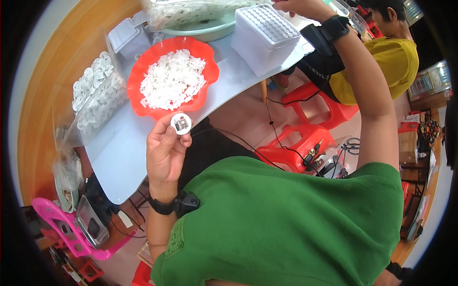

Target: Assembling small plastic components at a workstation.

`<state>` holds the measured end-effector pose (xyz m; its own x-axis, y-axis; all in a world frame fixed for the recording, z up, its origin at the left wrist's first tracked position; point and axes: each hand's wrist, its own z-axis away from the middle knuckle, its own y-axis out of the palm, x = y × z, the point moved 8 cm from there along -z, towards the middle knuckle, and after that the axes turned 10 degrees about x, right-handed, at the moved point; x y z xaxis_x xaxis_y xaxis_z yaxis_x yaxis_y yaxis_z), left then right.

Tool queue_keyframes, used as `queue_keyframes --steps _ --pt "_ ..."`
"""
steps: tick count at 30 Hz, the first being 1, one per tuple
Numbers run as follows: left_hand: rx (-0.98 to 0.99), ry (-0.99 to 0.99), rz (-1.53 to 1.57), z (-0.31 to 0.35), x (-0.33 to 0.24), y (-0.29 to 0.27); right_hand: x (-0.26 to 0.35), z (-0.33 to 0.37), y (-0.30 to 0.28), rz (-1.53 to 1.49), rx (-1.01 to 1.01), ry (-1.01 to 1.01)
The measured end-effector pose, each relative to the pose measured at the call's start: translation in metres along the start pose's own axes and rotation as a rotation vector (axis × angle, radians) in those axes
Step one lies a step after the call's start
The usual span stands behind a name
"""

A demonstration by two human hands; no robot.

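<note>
Although small, the white disc [181, 124] shows its make plainly: a smooth, round rim, apparently plastic, encircling a squarish piece with a silvery metallic sheen. It sits at the near edge of the scalloped red bowl [213, 76], held up by the left hand [164, 151]. The left fingers are closed on it, thumb and forefinger pinching its lower rim, so the disc stands at their tips with its face exposed.

Small, flat, angular white pieces [171, 78] make a loose heap inside the bowl. Left of the bowl, a clear, thin-walled bin [71, 136] holds glossy white rings [95, 86]. Beyond the bowl is a pale green basin [210, 34] under crinkled clear plastic bags [186, 14]. To the bowl's right rises a stack of white trays [265, 45], patterned with rows of round cells; the bowl and stack share the smooth, pale blue worktop [119, 162].

Farther right, beyond the stack, the right hand [293, 5] has bent fingers, partly cut off by the view's upper edge; whether they grip anything, I cannot tell.
</note>
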<state>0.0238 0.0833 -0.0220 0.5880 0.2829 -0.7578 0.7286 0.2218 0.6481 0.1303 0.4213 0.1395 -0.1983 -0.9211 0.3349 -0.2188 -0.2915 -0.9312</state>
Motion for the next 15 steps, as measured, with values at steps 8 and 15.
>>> queue_keyframes --steps 8,15 --pt "0.009 0.017 0.068 0.006 0.004 0.003 0.103 0.052 0.022 -0.392 -0.168 -0.078" --pt "0.079 0.006 0.069 0.005 0.006 0.011 0.2 0.066 0.107 -0.444 -0.242 -0.433"
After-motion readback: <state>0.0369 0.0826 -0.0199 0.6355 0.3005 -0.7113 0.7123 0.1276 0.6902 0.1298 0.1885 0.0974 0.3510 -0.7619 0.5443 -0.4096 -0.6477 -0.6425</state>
